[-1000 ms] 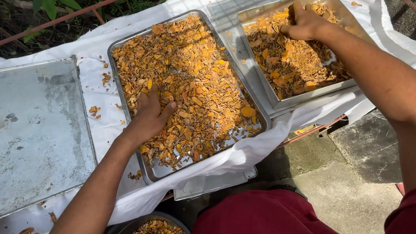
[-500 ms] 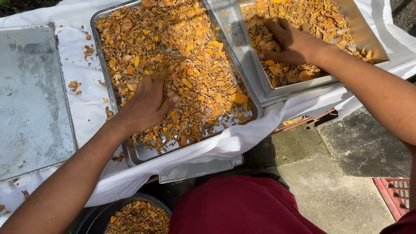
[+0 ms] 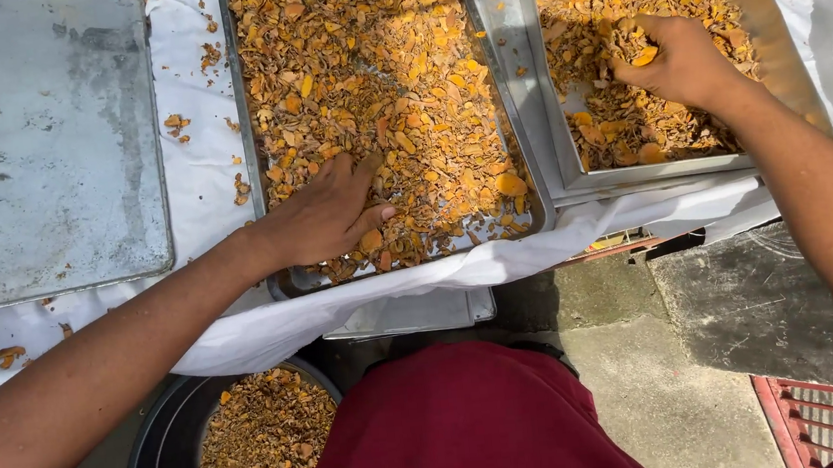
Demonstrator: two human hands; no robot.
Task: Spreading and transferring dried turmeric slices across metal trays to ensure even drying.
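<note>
Spreading: both hands work through dried orange-yellow slices laid out in metal trays on a white cloth [image 3: 201,183].
Left hand: the left hand [image 3: 329,211] lies palm down, fingers loosely spread, on the near edge of the slices [image 3: 374,87] in the middle tray [image 3: 246,148]; it presses on them and grips nothing.
Right hand: the right hand [image 3: 678,61] is curled into a loose cup in the tilted tray [image 3: 770,22] on the right, with a small clutch of slices under the fingers.
Tilted tray: its far end is thick with slices, its near left part shows bare metal.
Middle tray: well covered, thinner along the near right rim.
How to do it well: in my judgement, light flat strokes suit these brittle pieces; pushing from heaped patches toward bare metal gives one even layer.
Risk: pieces already lie on the cloth beside the middle tray, so strokes near a rim want to be short.
Left: an empty flat tray [image 3: 37,147].
Near: a dark bowl [image 3: 155,458] holding more slices, below the table edge.
</note>
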